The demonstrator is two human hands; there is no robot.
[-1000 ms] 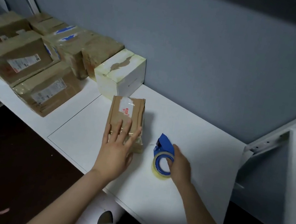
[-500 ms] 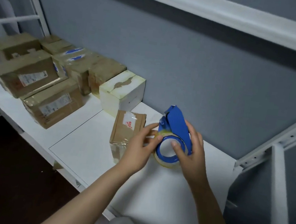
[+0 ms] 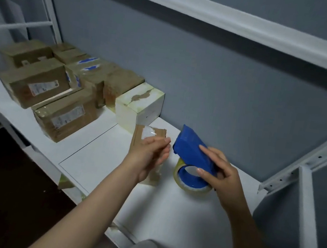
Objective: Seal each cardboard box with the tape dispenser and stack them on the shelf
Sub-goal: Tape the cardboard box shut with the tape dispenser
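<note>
Right hand [image 3: 226, 179] grips the blue plastic tape dispenser [image 3: 193, 149]. Just left of it, the blurred left hand [image 3: 148, 153], its grip unclear, covers the small brown cardboard box [image 3: 158, 132].

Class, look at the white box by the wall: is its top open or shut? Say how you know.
Shut: the white box has its top lying flat and closed, no flap raised.

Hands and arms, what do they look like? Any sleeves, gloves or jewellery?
Two bare hands, left hand and right hand, on bare forearms. No sleeves, gloves, watch or rings show in the head view. Fingernails look short and unpainted.
</note>
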